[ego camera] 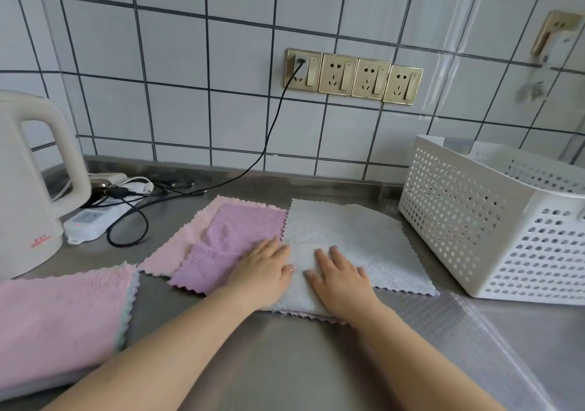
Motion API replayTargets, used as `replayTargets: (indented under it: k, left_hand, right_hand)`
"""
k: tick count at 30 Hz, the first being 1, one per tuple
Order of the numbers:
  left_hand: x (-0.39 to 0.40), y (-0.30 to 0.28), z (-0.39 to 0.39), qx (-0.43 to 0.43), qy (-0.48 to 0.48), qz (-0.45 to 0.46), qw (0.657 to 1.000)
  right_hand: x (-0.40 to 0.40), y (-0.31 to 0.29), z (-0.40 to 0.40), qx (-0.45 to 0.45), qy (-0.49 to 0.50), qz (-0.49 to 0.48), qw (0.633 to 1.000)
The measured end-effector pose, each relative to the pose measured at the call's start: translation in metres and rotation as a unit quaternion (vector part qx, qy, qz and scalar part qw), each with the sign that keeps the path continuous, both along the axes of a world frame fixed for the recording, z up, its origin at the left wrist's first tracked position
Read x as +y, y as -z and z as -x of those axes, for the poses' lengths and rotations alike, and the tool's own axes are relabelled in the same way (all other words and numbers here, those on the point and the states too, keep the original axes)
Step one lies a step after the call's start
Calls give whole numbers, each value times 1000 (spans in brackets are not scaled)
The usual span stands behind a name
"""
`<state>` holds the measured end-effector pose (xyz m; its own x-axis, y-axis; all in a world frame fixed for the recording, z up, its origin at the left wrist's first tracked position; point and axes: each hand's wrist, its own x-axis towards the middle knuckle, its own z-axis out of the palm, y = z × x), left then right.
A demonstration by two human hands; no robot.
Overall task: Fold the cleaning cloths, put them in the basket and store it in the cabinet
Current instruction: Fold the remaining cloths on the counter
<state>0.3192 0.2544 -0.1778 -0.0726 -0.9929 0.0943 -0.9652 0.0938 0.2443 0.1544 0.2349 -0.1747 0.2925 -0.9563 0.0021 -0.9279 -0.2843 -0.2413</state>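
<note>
Steel counter [285,363] under a white-tiled wall [190,78], cloths spread out beside a basket.

Gold sockets [353,76] line the tiles; a white kettle [28,189] and a power strip [91,220] stand at left. The grey cloth [357,239] lies flat just beside the white perforated basket [468,220], overlapping a purple cloth [234,236] on a pink cloth [186,236]; fluffy pink folded cloths [60,322] sit nearer left. Left hand [262,271] and right hand [340,279] press flat on the grey cloth, fingers straight.
</note>
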Motion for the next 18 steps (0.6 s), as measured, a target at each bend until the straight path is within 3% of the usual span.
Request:
replayTargets:
  k: [4,7,10,14,16,18]
  left_hand:
    - [14,-6,-25,72,-75,41,994]
    - [21,-11,-37,163,-97,12,982]
    - [17,-15,-35,216,-98,-33,971]
    - [11,-17,-29,296,-88,-20,951]
    - [12,-17,-29,351,-81,-9,933]
    - [19,-21,-29,458,-82,-18,885]
  right_hand:
    - [3,-13,16,-109,50,-5,993]
    - [2,-22,24,-152,64,-52,985]
    - [1,-27,21,-185,72,-84,976]
    - [3,-27,17,-254,77,-81,961]
    - [7,-29,16,-299,75,-69,949]
    - [13,-33,14,-372,74,-75,922]
